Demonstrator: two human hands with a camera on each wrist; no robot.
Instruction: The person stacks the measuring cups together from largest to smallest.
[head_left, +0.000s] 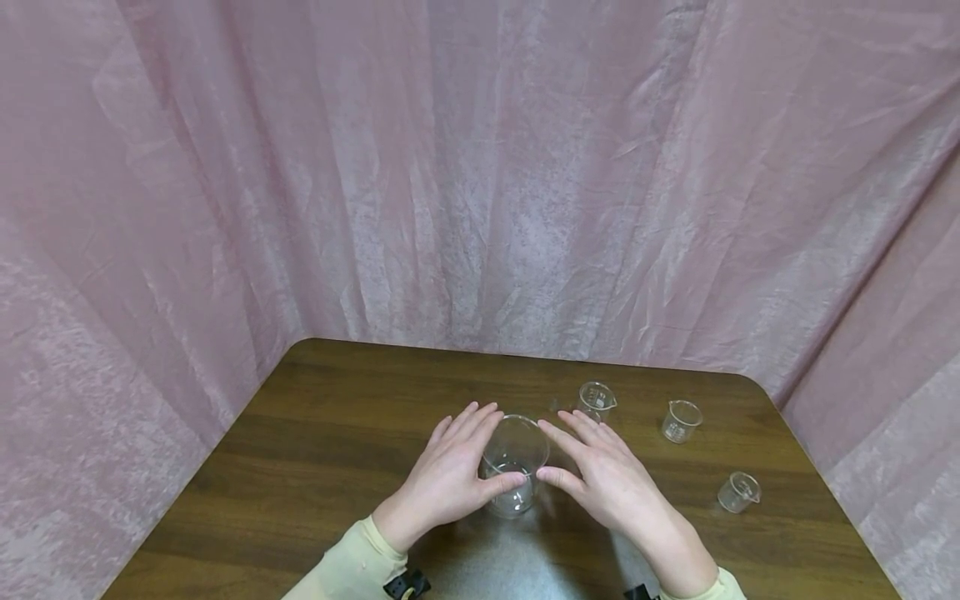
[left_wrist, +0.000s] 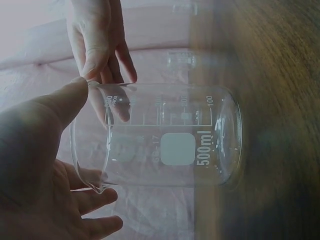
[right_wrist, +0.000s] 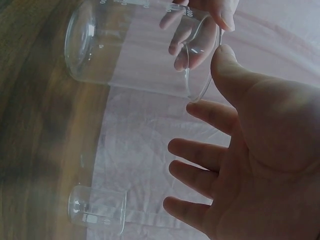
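Observation:
A clear glass beaker [head_left: 513, 500] stands upright at the near middle of the table, between both hands. White print on it [left_wrist: 202, 147] reads 500ml. My left hand [head_left: 452, 469] is at the rim's left side, its thumb lying at the near rim and its fingers extended beyond. From the right, my right hand [head_left: 606, 471] meets the rim with thumb and index fingertip. Its other fingers [right_wrist: 192, 152] are spread out straight, away from the glass. The left hand's fingers show partly through the glass in the right wrist view.
Three smaller glass beakers stand on the brown wooden table [head_left: 300, 467]: one behind the right hand [head_left: 597, 393], one at the back right [head_left: 682, 422] and one at the right [head_left: 738, 492]. Pink curtains [head_left: 480, 183] hang behind and beside the table.

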